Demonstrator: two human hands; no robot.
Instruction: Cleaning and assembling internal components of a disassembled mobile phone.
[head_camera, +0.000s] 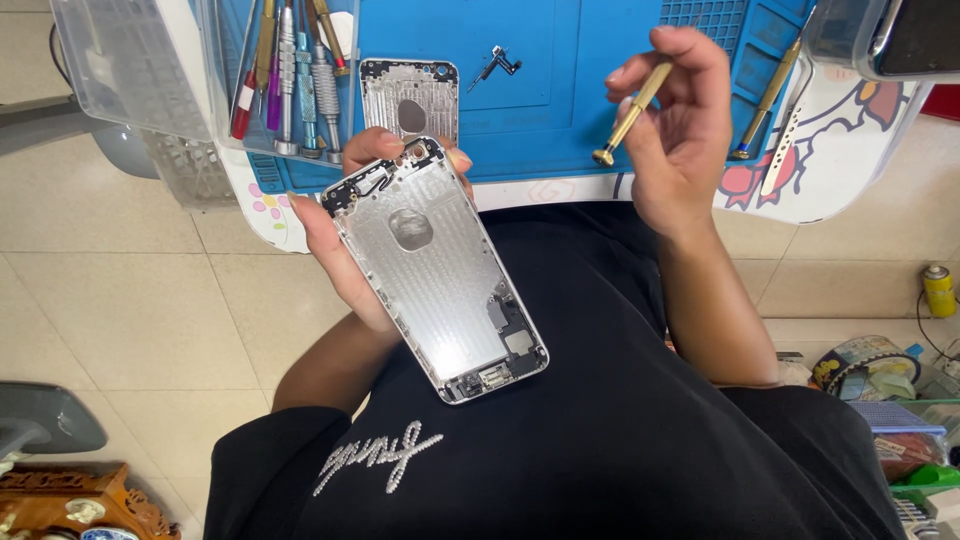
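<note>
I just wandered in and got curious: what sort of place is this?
Probably a small phone repair bench: a blue work mat, a row of precision screwdrivers, and a stripped phone housing in the left hand.

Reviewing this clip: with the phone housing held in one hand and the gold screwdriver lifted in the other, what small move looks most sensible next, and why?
Probably bring the gold screwdriver down to the phone housing. The right hand holds it raised above the blue mat, tip clear of everything, while the left hand cradles the housing, open side up, with its inner parts exposed. Which screw to go for cannot be told.
</note>
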